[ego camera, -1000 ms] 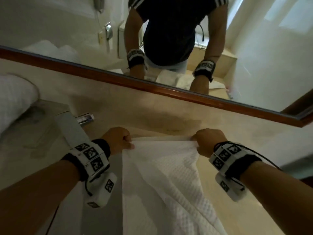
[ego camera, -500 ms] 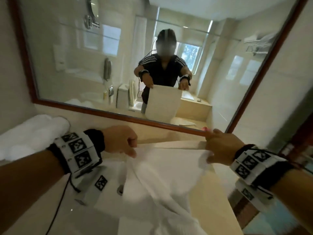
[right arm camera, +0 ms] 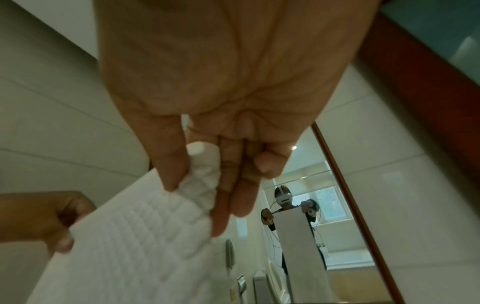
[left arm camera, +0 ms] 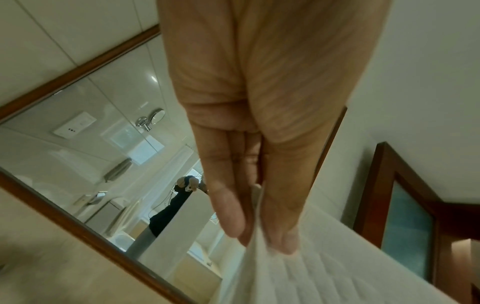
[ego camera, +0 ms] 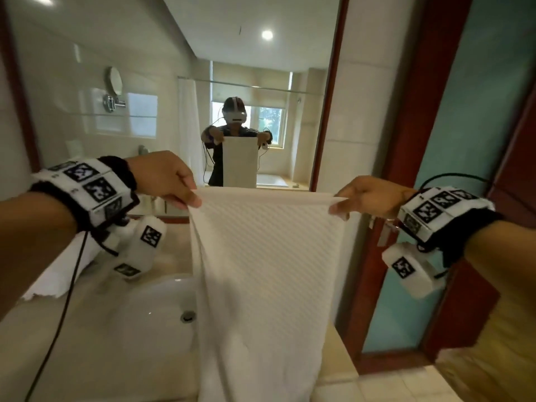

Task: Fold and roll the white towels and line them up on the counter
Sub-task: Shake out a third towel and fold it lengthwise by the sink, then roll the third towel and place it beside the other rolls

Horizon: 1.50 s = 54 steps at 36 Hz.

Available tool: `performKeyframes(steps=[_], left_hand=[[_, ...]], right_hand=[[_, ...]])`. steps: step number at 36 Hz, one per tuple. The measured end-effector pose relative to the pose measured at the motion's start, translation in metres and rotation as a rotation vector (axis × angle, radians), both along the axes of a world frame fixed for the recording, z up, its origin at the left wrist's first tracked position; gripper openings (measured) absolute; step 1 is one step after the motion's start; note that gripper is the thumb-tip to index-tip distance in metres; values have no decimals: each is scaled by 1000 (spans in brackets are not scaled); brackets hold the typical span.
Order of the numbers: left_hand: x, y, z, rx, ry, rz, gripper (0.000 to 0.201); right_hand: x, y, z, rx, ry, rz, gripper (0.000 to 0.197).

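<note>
- While it is hanging in the air in front of the person, the white towel point(ego camera: 261, 274) is running with its long axis straight up and down, its top edge lying level from left to right and its lower end dropping past the front of the counter point(ego camera: 339, 369), out of the bottom of the head view.
- The towel is looking doubled along its length, with layered edges showing at the top hem, and its waffle ribs are slanting across the face.
- The left hand point(ego camera: 162, 178) is pinching the top left corner between thumb and fingers point(left arm camera: 228, 207), the cloth bunching at the tips.
- The right hand point(ego camera: 368, 195) is pinching the top right corner, thumb on one side and fingers point(right arm camera: 233, 197) on the other; the two hands are holding well apart, keeping the top edge taut.
- Both wrists are wearing white bands printed with black square marker patterns; no readable words are showing on them or on the towel.
- Below and behind the towel, the white sink point(ego camera: 139, 320) is sitting in the counter.
- At the left, another white towel point(ego camera: 55, 282) is lying on the counter beside the sink.
- Farthest back, the mirror point(ego camera: 179, 91) is showing the person holding the towel up as a tall, narrow strip.
</note>
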<state>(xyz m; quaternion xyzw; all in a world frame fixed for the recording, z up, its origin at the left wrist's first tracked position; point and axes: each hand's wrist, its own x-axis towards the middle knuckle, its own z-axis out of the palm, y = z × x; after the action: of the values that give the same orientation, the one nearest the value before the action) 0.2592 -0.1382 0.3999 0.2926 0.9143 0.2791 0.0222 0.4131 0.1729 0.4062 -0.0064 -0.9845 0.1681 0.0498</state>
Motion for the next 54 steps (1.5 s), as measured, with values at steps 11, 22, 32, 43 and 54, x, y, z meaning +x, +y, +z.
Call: performKeyframes(steps=[11, 22, 32, 43, 54], left_hand=[[44, -38, 50, 70, -22, -47, 32], [59, -77, 56, -65, 59, -13, 48], [54, -97, 54, -10, 22, -45, 33], [41, -94, 50, 51, -21, -118, 44], [8, -57, 31, -64, -128, -237, 66]], right_hand=[[55, -30, 23, 63, 147, -17, 21], [58, -63, 26, -32, 194, 59, 16], [56, -88, 39, 48, 226, 14, 31], [48, -98, 44, 55, 172, -97, 16], [37, -77, 29, 80, 19, -221, 17]])
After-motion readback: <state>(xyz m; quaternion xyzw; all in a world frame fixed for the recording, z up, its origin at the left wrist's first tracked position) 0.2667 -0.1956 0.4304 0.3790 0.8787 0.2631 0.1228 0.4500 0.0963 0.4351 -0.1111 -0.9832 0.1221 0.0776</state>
